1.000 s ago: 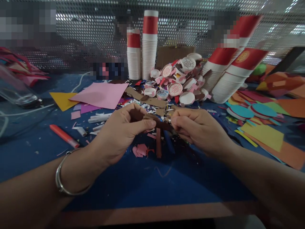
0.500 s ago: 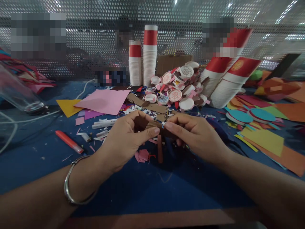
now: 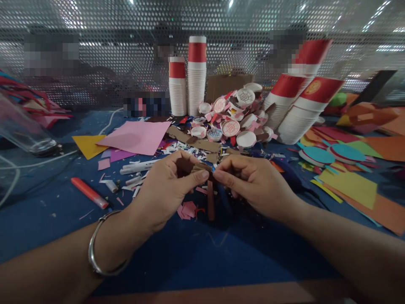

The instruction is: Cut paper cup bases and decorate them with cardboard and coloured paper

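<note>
Near the middle of the blue table (image 3: 177, 261), a small folded brown paper piece (image 3: 202, 167) is pinched between the thumb and fingers of my left hand (image 3: 171, 185). My right hand (image 3: 249, 179) is closed with its fingertips at the right end of the same brown piece, almost touching my left thumb. Its fingers partly hide what they grip. Below the hands lies a brown strip (image 3: 210, 200), beside pink paper scraps (image 3: 187, 210). A silver bracelet circles my left wrist.
Behind the hands are a heap of paper discs (image 3: 230, 127) and upright cup stacks (image 3: 196, 80); tilted cup stacks (image 3: 297, 114) stand right. Pink paper (image 3: 134, 137) and a red marker (image 3: 89, 193) lie left. Yellow paper (image 3: 351, 183) lies right.
Both hands stay together around the brown piece; my right fingertips have shifted slightly left, and less of the brown piece shows between the hands. The view has shifted a little.
</note>
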Motion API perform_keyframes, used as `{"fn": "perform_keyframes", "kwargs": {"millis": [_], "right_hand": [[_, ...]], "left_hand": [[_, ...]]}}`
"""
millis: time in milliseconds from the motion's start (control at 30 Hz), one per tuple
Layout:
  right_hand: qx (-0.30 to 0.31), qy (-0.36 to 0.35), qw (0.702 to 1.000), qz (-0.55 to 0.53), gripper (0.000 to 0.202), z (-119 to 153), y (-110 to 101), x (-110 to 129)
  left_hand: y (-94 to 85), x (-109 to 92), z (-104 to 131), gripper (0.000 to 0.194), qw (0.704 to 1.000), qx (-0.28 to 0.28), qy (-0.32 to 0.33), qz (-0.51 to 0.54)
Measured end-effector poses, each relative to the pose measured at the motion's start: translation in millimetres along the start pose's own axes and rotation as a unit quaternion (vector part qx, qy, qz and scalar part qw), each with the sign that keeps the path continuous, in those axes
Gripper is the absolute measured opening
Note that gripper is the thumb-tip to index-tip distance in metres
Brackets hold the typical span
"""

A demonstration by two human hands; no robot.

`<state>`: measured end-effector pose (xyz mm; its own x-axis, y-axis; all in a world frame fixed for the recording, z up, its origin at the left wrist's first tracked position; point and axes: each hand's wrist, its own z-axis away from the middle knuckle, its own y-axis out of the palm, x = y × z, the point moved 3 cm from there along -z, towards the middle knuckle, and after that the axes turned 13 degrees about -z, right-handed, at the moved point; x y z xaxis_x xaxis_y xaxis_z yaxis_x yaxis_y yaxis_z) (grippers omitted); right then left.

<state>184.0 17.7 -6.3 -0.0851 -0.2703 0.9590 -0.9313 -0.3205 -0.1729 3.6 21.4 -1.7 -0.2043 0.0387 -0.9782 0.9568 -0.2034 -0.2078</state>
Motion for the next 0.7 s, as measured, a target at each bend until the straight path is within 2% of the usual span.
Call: {"fn": "perform_keyframes", "kwargs": {"millis": [267,700], "right_hand": [[-0.008,-0.018,1.000,0.010,0.021,0.2,-3.0,0.3],[-0.002,0.006,1.000,-0.017,0.020,0.2,-1.4,1.0]], "left_hand": [[0.8,2.7,-1.1,0.029,0.998,0.045,0.020,0.032],[-2.1,2.0,1.1,0.035,0.999,0.030,0.032,-0.002]]}}
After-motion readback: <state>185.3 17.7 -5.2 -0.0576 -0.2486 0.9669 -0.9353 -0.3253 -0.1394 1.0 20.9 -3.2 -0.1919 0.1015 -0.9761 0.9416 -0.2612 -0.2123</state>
